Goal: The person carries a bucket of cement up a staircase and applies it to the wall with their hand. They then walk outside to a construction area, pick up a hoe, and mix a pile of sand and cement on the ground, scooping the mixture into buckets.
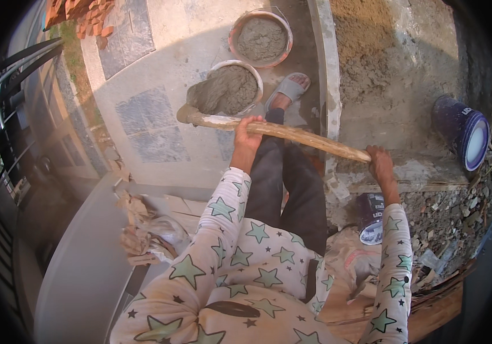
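My left hand [249,136] is closed around the wooden handle of a hoe [314,140], close to its head. At the handle's far right end, my right hand [380,163] grips it as well. The hoe slants across in front of my legs. Its mortar-coated head is at the left, over the nearer bucket [259,81], which is full of wet grey mortar [239,89]. The blade is hard to tell apart from the mortar. Just beyond stands a second bucket [287,48], also filled with mortar. My sandalled foot [289,89] is beside both buckets.
A low concrete edge [329,74] runs along the right, with sandy mortar beyond it. One blue bucket [455,129] lies tipped there; another dark bucket [372,212] is nearer. Rubble [452,215] covers the right side. Bricks [94,20] lie far left, crumpled sacks [148,229] near left.
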`<state>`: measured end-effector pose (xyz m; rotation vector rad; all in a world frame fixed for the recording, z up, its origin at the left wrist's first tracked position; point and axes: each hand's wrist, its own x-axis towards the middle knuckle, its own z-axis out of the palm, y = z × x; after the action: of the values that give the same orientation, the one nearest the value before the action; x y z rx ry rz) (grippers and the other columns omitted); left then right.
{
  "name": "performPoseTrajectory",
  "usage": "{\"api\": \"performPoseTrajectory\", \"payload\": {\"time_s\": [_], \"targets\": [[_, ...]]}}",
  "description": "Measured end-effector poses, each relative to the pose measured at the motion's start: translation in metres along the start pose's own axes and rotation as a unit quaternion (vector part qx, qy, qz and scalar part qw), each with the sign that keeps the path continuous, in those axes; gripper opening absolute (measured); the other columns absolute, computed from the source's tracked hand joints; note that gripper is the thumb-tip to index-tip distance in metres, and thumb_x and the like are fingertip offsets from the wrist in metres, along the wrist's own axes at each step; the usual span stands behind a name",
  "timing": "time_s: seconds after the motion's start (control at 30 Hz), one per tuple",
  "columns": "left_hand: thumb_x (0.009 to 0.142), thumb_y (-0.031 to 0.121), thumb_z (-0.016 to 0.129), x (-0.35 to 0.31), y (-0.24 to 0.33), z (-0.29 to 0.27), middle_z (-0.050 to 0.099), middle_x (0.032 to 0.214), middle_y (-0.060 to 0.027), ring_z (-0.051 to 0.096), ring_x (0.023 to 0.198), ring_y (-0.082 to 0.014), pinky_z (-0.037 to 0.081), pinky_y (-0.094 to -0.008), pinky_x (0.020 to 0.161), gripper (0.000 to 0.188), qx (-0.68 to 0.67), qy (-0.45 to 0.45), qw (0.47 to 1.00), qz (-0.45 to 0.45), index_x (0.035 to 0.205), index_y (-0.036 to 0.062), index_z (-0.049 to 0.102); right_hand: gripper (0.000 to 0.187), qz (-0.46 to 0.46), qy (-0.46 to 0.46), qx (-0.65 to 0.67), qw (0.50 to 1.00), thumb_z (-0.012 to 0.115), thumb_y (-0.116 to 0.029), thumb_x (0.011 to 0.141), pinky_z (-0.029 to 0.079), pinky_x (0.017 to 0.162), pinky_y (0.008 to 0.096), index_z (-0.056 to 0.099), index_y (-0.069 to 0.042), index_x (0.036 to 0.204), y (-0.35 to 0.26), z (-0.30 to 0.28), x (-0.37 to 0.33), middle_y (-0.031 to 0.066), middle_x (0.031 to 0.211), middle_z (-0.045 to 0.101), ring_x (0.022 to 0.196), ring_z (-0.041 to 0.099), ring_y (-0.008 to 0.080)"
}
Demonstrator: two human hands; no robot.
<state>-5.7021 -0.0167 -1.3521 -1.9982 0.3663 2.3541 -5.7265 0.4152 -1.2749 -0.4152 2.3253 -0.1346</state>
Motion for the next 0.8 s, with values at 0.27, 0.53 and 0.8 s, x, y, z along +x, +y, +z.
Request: {"api": "performPoseTrajectory", "payload": {"time_s": [0.27, 0.53, 0.8], "targets": [[0.075, -0.005, 0.066, -0.053, 0.027, 0.004, 0.058, 0.09, -0.0127, 0.058, 0.09, -0.0269, 0.047, -0.0522, 0.098, 0.019, -0.012, 0.021, 0.999, 0.033, 0.089, 0.0018, 0.054, 0.018, -0.038, -0.008, 0.01, 0.999, 0.058, 0.0, 0.073, 0.044, 0.081, 0.0436, 0.055, -0.01, 0.088, -0.014, -0.021, 0.007, 0.0108, 0.086, 0.062, 0.092, 0.058, 0.0314], [0.074, -0.004, 0.065, -0.055, 0.032, -0.005, 0.058, 0.084, -0.0122, 0.059, 0.083, -0.0277, 0.048, -0.0528, 0.096, 0.017, -0.014, -0.012, 0.999, 0.028, 0.085, 0.0009, 0.054, 0.017, -0.045, 0.031, 0.042, 0.998, 0.059, -0.001, 0.072, 0.043, 0.082, 0.0424, 0.056, -0.01, 0.086, -0.033, -0.063, -0.008, 0.0101, 0.084, 0.062, 0.09, 0.059, 0.0301], [0.074, -0.003, 0.064, -0.012, 0.022, 0.022, 0.057, 0.08, -0.0121, 0.059, 0.079, -0.0275, 0.05, -0.0518, 0.091, 0.014, -0.027, -0.009, 1.0, -0.01, 0.083, 0.0013, 0.053, 0.016, -0.02, 0.029, -0.005, 0.999, 0.058, -0.001, 0.072, 0.044, 0.078, 0.0423, 0.055, -0.009, 0.085, -0.032, -0.087, 0.005, 0.0105, 0.083, 0.063, 0.089, 0.059, 0.0311]]}}
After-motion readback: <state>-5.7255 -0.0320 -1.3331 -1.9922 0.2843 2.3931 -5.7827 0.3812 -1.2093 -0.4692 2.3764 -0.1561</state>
